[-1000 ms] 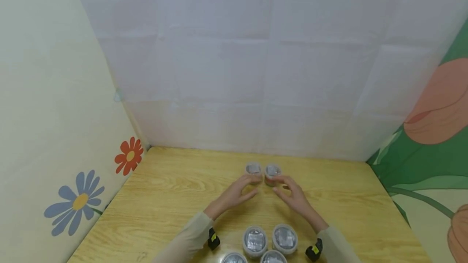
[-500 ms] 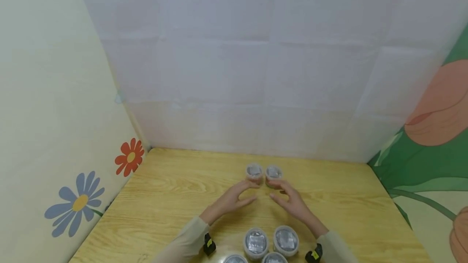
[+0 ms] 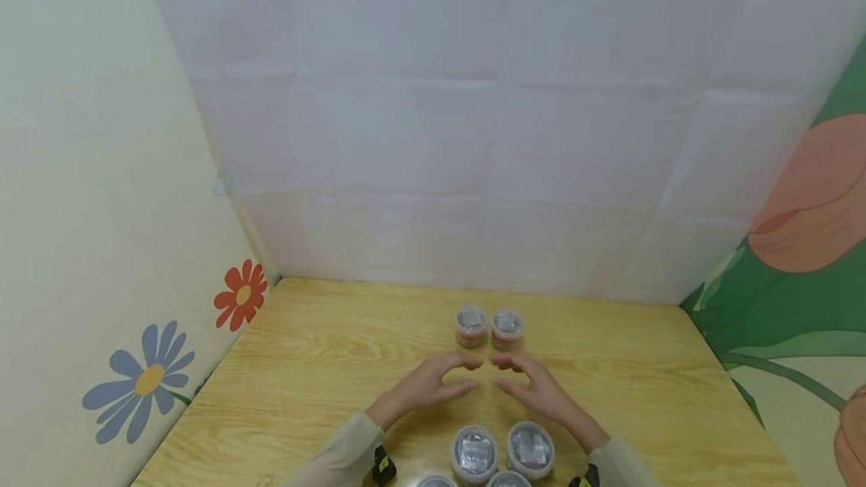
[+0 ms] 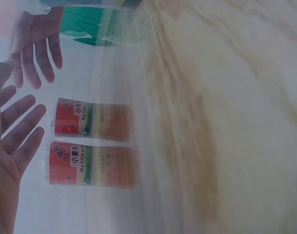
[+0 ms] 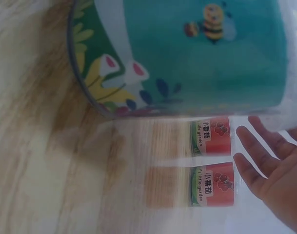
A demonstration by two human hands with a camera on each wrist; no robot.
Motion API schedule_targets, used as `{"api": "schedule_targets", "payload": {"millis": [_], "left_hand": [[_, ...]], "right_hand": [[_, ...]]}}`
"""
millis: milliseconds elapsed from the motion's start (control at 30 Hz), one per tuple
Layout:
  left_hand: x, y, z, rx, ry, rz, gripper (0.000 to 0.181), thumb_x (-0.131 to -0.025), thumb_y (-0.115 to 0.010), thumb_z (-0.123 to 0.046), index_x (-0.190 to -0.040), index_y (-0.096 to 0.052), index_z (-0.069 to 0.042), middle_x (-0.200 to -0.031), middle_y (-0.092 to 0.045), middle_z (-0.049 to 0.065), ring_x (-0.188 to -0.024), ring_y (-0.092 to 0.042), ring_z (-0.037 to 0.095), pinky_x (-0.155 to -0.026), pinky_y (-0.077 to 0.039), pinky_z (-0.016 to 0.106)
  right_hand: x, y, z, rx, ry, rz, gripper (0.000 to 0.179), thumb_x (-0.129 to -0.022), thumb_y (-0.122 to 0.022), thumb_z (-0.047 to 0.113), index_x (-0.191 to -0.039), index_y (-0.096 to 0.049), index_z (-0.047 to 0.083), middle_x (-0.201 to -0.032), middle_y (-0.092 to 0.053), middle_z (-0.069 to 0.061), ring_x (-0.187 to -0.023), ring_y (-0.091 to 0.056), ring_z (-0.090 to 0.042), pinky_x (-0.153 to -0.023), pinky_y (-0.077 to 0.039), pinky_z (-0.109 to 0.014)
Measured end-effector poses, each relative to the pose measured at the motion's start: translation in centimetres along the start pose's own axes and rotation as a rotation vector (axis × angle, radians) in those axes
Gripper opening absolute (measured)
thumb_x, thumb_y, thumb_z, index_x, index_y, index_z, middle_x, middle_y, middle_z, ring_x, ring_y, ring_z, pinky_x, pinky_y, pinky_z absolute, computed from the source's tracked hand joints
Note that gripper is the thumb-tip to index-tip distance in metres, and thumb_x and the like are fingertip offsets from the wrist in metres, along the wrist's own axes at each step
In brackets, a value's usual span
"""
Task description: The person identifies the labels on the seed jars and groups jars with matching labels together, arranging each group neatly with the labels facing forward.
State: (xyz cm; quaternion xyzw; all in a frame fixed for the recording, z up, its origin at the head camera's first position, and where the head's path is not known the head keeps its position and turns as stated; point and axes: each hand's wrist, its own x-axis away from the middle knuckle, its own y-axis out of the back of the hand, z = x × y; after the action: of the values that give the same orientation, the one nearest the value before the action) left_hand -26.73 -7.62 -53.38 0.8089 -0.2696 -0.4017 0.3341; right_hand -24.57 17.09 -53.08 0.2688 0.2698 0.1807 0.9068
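Observation:
Two small lidded tubs with red cherry-tomato labels stand side by side at the back of the table: a left tub (image 3: 470, 327) and a right tub (image 3: 507, 330). Just in front of them, apart from both, are my left hand (image 3: 433, 382) and my right hand (image 3: 537, 388). The fingertips face each other across a narrow gap, loosely bent, and neither hand holds anything. In the left wrist view the red labels (image 4: 70, 163) face me, with fingers spread nearby. A teal tub (image 5: 187, 53) with a bee picture fills much of the right wrist view, close to that wrist.
Nearer the body, between the forearms, several grey-topped tubs stand close together, among them a front-left tub (image 3: 474, 455) and a front-right tub (image 3: 531, 449). The lower ones are cut off by the frame edge. A white sheet (image 3: 406, 134) hangs behind the wooden table (image 3: 325, 344).
Both hands have drawn back from the two rear tubs toward the body, leaving them standing. The fingers touched or overlapped the tubs earlier and are now clear of them.

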Motion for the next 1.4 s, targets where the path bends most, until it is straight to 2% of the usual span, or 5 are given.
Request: {"api": "schedule_targets", "payload": {"millis": [267, 467, 667, 967, 1400], "left_hand": [[0.5, 0.1, -0.7, 0.008, 0.039, 0.043, 0.039, -0.093, -0.056, -0.033, -0.126, -0.052, -0.013, -0.114, -0.063, 0.002, -0.104, -0.058, 0.010, -0.092, -0.047, 0.025], [0.7, 0.0, -1.3, 0.016, 0.059, 0.075, 0.039, -0.093, -0.055, -0.035, -0.126, -0.053, -0.015, -0.115, -0.062, -0.001, -0.104, -0.058, 0.007, -0.092, -0.047, 0.023], [1.1, -0.2, -1.6, 0.028, 0.022, 0.102, 0.039, -0.093, -0.054, -0.035, -0.125, -0.053, -0.013, -0.116, -0.063, 0.001, -0.103, -0.059, 0.008, -0.091, -0.047, 0.021], [1.5, -0.2, -2.1, 0.004, 0.017, 0.119, 0.039, -0.093, -0.054, -0.037, -0.123, -0.055, -0.013, -0.116, -0.063, 0.000, -0.100, -0.061, 0.006, -0.090, -0.047, 0.019], [2.6, -0.2, -2.4, 0.002, 0.014, 0.171, 0.037, -0.092, -0.054, -0.039, -0.121, -0.056, -0.015, -0.113, -0.064, -0.003, -0.099, -0.060, 0.003, -0.090, -0.047, 0.018]], "right_hand": [[0.6, 0.6, 2.8, -0.033, 0.059, 0.024, 0.032, -0.089, -0.062, 0.009, -0.118, -0.056, -0.003, -0.114, -0.060, -0.018, -0.101, -0.057, -0.038, -0.086, -0.047, -0.052], [1.2, -0.2, 0.6, -0.009, 0.118, 0.023, 0.030, -0.089, -0.062, 0.016, -0.117, -0.058, 0.006, -0.112, -0.063, -0.009, -0.100, -0.060, -0.027, -0.085, -0.050, -0.044], [1.6, -0.4, 0.0, -0.045, 0.101, 0.076, 0.031, -0.090, -0.061, 0.024, -0.118, -0.058, 0.012, -0.114, -0.063, -0.005, -0.104, -0.058, -0.022, -0.087, -0.049, -0.045], [1.7, 0.4, 2.9, -0.072, 0.078, 0.140, 0.031, -0.090, -0.061, 0.014, -0.117, -0.057, 0.000, -0.113, -0.062, -0.016, -0.102, -0.058, -0.034, -0.088, -0.049, -0.046], [2.4, -0.7, 0.1, -0.040, 0.161, 0.211, 0.030, -0.091, -0.060, 0.025, -0.117, -0.057, 0.010, -0.112, -0.064, -0.005, -0.103, -0.060, -0.020, -0.086, -0.051, -0.042]]}}
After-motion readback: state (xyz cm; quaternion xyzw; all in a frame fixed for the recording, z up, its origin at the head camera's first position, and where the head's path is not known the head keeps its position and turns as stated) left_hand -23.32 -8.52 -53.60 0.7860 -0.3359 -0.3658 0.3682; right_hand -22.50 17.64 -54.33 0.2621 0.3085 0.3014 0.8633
